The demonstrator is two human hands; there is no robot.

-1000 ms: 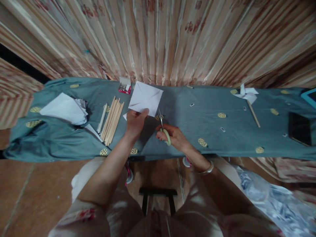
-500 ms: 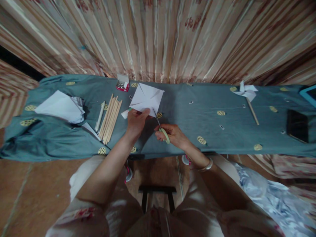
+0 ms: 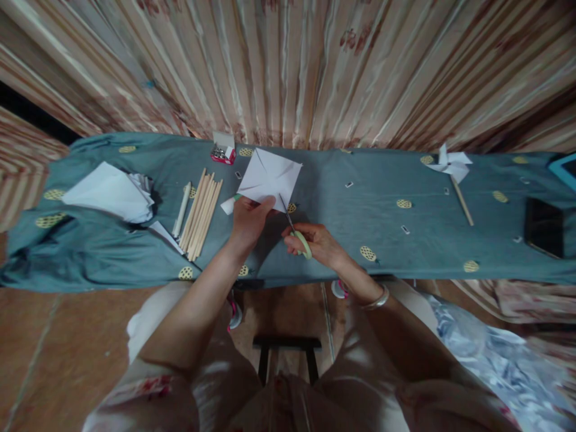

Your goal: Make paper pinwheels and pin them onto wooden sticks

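Note:
A square of white paper (image 3: 269,174) with slits running in from its corners is pinched at its near edge by my left hand (image 3: 250,221), thumb on top. My right hand (image 3: 312,243) is closed round the light green handles of a pair of scissors (image 3: 300,245). The scissors' blades point up and away, lying at the paper's near right corner. How far apart the blades are I cannot tell. Under and beside my left hand a small white piece with a green end (image 3: 228,206) shows in part.
Left on the teal cloth (image 3: 333,210) lie a paper stack (image 3: 105,193), a whitish stick (image 3: 182,210), a paper strip (image 3: 165,236) and several wooden sticks (image 3: 201,216). A small red box (image 3: 224,153) stands open behind. Rightward are a paper pinwheel (image 3: 455,165) and a black phone (image 3: 544,228).
The paper and both hands sit very slightly further right in the view. My grip on the paper and on the scissors looks the same.

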